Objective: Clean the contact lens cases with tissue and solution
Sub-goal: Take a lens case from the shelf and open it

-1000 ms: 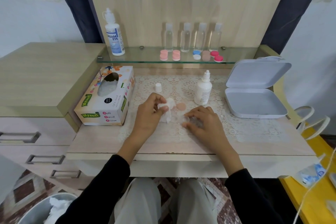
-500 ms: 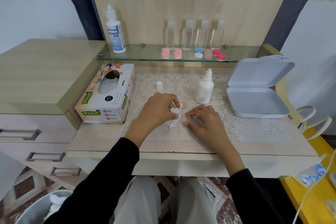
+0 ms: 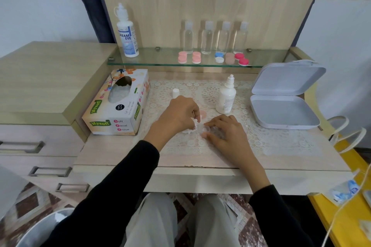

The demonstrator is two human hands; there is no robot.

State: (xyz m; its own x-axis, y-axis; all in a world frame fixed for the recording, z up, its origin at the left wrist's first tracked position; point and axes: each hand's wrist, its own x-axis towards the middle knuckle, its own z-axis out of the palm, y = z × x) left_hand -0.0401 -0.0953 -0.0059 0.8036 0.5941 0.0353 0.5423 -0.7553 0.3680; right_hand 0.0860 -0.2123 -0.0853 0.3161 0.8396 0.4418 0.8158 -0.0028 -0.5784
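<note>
My left hand (image 3: 178, 114) grips a crumpled white tissue (image 3: 193, 126) and presses it against a clear contact lens case (image 3: 208, 130) on the lace mat. My right hand (image 3: 226, 134) pinches that case and holds it down; most of the case is hidden under its fingers. A peach lid (image 3: 203, 114) lies just behind the hands. The small white solution bottle (image 3: 225, 98) stands uncapped behind my right hand, and its cap (image 3: 175, 92) stands behind my left hand.
A tissue box (image 3: 118, 104) sits at the left. An open white box (image 3: 285, 96) sits at the right. The glass shelf (image 3: 160, 57) carries a big solution bottle (image 3: 126, 32), several clear bottles (image 3: 214, 37) and several coloured lens cases (image 3: 212, 58). A bin (image 3: 44, 228) is at lower left.
My left hand has brought the tissue down and rightward from above the mat onto the case. My right hand has stayed on the case.
</note>
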